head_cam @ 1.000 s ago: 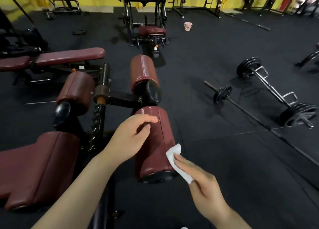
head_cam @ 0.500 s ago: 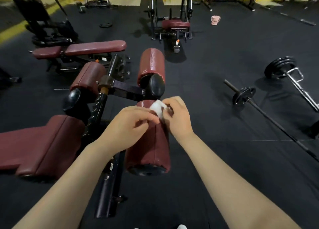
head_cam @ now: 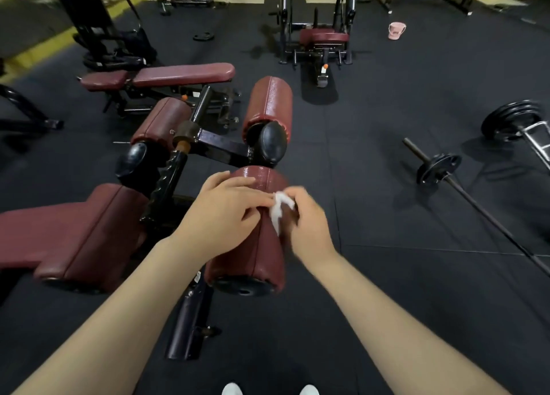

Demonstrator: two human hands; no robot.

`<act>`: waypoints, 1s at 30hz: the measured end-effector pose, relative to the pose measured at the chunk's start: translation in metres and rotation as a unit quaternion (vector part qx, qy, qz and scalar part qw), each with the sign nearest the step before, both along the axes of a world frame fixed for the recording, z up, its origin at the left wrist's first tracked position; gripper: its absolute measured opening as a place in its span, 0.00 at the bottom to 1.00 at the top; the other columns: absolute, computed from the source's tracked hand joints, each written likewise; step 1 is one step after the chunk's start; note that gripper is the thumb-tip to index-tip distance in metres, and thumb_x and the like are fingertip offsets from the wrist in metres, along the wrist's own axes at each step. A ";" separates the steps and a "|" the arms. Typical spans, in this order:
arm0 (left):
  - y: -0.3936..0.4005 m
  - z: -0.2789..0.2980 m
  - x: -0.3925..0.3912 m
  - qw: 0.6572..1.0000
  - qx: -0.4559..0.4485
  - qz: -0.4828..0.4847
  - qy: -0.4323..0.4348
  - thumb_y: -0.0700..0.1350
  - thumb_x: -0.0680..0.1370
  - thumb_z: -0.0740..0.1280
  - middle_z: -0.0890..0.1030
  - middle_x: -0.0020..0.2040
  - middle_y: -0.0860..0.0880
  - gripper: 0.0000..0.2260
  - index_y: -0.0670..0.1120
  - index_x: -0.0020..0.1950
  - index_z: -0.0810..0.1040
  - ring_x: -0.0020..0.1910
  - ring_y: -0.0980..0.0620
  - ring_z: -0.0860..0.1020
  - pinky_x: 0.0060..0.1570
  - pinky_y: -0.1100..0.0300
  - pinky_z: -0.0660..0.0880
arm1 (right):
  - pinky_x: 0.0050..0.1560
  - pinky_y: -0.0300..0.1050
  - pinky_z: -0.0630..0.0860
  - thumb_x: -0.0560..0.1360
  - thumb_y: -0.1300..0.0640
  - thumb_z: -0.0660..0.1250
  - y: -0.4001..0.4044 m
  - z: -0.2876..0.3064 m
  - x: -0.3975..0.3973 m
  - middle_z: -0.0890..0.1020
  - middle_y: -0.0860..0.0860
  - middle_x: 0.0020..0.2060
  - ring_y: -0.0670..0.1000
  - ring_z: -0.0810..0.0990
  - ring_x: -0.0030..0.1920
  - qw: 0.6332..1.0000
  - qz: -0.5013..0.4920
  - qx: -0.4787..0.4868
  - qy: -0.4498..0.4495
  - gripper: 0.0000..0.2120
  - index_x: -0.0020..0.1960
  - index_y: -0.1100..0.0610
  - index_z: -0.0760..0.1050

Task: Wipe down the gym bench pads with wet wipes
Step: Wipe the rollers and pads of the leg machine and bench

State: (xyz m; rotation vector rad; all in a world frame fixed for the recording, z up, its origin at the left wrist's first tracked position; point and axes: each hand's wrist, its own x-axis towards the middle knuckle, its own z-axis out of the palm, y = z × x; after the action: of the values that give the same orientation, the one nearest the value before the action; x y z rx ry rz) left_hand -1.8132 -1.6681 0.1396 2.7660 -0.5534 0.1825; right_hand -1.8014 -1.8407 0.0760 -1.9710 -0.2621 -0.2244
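Note:
A maroon roller pad [head_cam: 253, 254] of a gym bench lies lengthwise right below me. My right hand [head_cam: 309, 225] grips a crumpled white wet wipe [head_cam: 278, 213] against the pad's upper right side. My left hand [head_cam: 220, 213] rests on the top of the same pad, fingers curved over it and touching the wipe. Two more maroon rollers [head_cam: 269, 102] [head_cam: 160, 120] sit farther out on a black crossbar. The bench's seat pad [head_cam: 65, 236] lies to the left.
A flat maroon bench [head_cam: 181, 74] stands behind on the left. A barbell [head_cam: 464, 192] and a loaded trap bar [head_cam: 512, 120] lie on the black floor at right. A machine with a maroon pad [head_cam: 323, 35] and a pink bucket [head_cam: 396, 30] stand farther back.
My right hand came up from the pad's near right side onto its top with the wipe, then slid slightly back toward me. My left hand stayed on the pad.

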 end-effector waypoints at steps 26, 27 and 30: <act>0.044 -0.017 -0.028 0.994 -0.008 0.106 0.025 0.47 0.72 0.54 0.70 0.70 0.65 0.27 0.59 0.70 0.74 0.75 0.61 0.60 0.76 0.53 0.45 | 0.48 0.35 0.67 0.77 0.61 0.62 -0.008 0.027 -0.049 0.80 0.50 0.46 0.47 0.72 0.45 0.939 0.215 -0.236 -0.128 0.07 0.55 0.57 0.75; 0.043 -0.022 -0.030 0.991 -0.034 0.121 0.035 0.47 0.71 0.54 0.69 0.70 0.66 0.28 0.60 0.70 0.73 0.75 0.62 0.60 0.76 0.56 0.45 | 0.49 0.34 0.65 0.77 0.60 0.61 -0.013 0.025 -0.051 0.79 0.49 0.46 0.46 0.71 0.45 0.919 0.254 -0.262 -0.147 0.09 0.55 0.57 0.75; 0.047 -0.033 -0.028 0.979 -0.104 0.158 0.073 0.46 0.71 0.54 0.71 0.68 0.67 0.27 0.60 0.69 0.74 0.73 0.64 0.62 0.76 0.58 0.50 | 0.54 0.38 0.66 0.78 0.57 0.59 -0.003 0.029 -0.002 0.82 0.53 0.51 0.50 0.74 0.52 0.927 0.200 -0.278 -0.152 0.12 0.58 0.59 0.77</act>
State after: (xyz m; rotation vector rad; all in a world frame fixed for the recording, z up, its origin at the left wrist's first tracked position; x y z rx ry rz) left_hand -1.8408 -1.6212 0.1069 2.6167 -0.0512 0.0992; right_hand -1.8039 -1.8433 0.1049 -2.3755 -1.0125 -0.2017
